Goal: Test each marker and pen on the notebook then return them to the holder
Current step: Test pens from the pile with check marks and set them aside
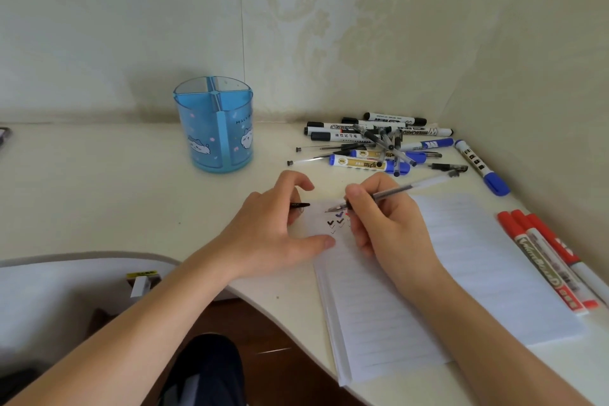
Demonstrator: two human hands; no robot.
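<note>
An open lined notebook (445, 273) lies on the cream desk, with several small check marks near its top left corner. My right hand (385, 217) grips a clear gel pen (395, 191), its tip touching the page beside the marks. My left hand (273, 224) rests on the notebook's left edge, thumb pressed on the paper, and holds a small black pen cap (300, 205) in its curled fingers. The blue see-through holder (214, 123), split into compartments, stands empty at the back left.
A pile of black and blue markers and thin pens (379, 145) lies behind the notebook. One blue marker (481, 166) lies apart at the right. Red markers (547, 257) lie along the notebook's right side. The desk's curved front edge (263, 303) runs below my left forearm.
</note>
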